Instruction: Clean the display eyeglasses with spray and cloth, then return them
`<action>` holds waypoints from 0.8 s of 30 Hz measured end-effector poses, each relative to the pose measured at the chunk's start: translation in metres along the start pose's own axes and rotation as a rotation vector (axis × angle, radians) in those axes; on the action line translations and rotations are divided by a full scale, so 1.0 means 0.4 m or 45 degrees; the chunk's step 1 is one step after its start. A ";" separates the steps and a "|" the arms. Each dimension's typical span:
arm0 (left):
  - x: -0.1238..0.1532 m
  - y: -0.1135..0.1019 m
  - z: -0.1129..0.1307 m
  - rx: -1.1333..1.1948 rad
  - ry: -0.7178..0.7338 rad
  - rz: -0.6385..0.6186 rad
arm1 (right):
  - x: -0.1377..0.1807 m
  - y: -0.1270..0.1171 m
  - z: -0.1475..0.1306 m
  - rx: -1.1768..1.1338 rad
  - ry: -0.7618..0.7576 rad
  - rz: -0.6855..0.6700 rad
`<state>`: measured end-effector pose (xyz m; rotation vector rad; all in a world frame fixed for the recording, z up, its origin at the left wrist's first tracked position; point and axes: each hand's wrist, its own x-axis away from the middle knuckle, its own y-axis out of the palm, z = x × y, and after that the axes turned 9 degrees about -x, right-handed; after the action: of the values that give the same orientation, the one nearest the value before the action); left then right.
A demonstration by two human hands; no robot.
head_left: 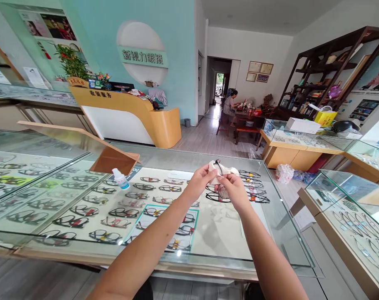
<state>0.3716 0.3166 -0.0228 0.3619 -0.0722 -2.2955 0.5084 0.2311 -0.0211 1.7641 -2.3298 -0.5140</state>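
Note:
Both my hands are raised together above the glass display counter (83,254). My left hand (199,182) pinches a white cloth (224,171) wrapped around a pair of glasses with a dark frame (219,166). My right hand (233,189) is closed on the same cloth and glasses from below, and a lens shows under its fingers. A small white bottle with a blue cap (120,178) lies on the glass to the left of my hands.
Rows of glasses lie inside the counter under the glass. More glass cases stand at left and right (348,200). An orange reception desk (130,112) is behind. A person sits at a far table (230,104). A dark wooden shelf (327,71) fills the right wall.

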 end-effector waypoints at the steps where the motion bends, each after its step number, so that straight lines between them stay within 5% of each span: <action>1: -0.001 -0.002 -0.004 -0.030 0.007 0.015 | 0.001 0.000 0.000 0.011 -0.015 -0.003; 7: -0.003 -0.004 -0.018 -0.033 0.010 -0.070 | 0.001 -0.010 -0.008 0.074 -0.041 -0.016; 19: 0.002 0.007 0.000 0.019 0.089 0.103 | 0.010 -0.003 0.001 0.198 -0.106 -0.136; 22: -0.011 -0.007 -0.002 0.058 0.104 0.209 | 0.016 -0.012 -0.005 0.309 -0.270 -0.099; 24: -0.020 -0.018 -0.003 0.089 0.112 0.258 | 0.032 -0.011 -0.015 0.502 -0.575 0.087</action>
<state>0.3719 0.3271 -0.0232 0.4693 -0.1386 -2.0785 0.5106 0.2169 -0.0181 1.8732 -2.9651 -0.5123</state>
